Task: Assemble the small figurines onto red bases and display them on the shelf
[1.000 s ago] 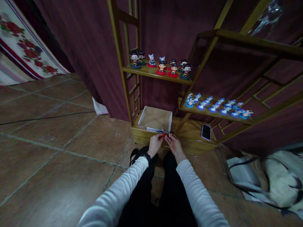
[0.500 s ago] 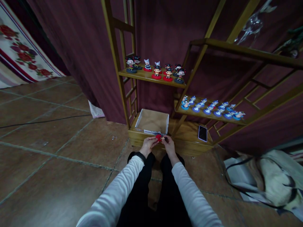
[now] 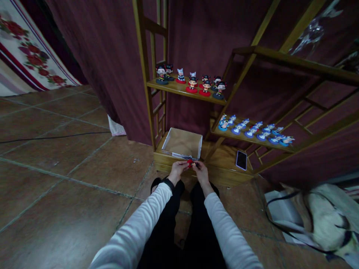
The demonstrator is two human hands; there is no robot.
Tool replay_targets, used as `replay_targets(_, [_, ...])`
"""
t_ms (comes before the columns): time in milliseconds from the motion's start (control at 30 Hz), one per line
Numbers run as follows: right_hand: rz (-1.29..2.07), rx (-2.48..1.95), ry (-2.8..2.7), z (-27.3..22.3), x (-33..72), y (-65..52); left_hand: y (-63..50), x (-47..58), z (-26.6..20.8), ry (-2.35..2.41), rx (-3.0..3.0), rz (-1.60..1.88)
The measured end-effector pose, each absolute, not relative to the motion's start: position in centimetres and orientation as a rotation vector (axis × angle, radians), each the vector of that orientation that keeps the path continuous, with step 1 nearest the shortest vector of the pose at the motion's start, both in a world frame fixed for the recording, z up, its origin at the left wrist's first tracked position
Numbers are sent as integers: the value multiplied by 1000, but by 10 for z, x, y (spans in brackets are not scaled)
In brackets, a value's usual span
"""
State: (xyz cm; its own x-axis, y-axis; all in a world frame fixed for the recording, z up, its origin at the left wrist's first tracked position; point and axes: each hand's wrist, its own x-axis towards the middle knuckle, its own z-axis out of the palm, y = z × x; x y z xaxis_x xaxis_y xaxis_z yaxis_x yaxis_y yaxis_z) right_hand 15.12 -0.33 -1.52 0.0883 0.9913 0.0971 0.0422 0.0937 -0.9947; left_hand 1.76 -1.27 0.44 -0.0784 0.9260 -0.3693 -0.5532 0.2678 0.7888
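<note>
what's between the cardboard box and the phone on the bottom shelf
In the head view, bare wood of the bottom shelf and a slanted shelf post lie between cardboard box and phone.

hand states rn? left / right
Left hand: closed on the small red-based figurine.
Right hand: closed on the same figurine, from its other side.

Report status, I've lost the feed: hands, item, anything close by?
Left hand and right hand pinch one small red-based figurine between them. Open cardboard box just beyond. Phone lies off to the right.
</note>
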Motion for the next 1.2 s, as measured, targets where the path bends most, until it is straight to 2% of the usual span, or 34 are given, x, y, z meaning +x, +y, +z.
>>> replay_targets(500, [868,-1284,-1419,-8,156,-10,-13,19,2,1134,677,1343])
replay_targets(900, [1049,-1317,-1300,-15,152,-10,-15,19,-1,1124,712,1325])
replay_targets(1200, [695,-1373,-1623,-14,160,-11,-11,17,-4,1084,666,1249])
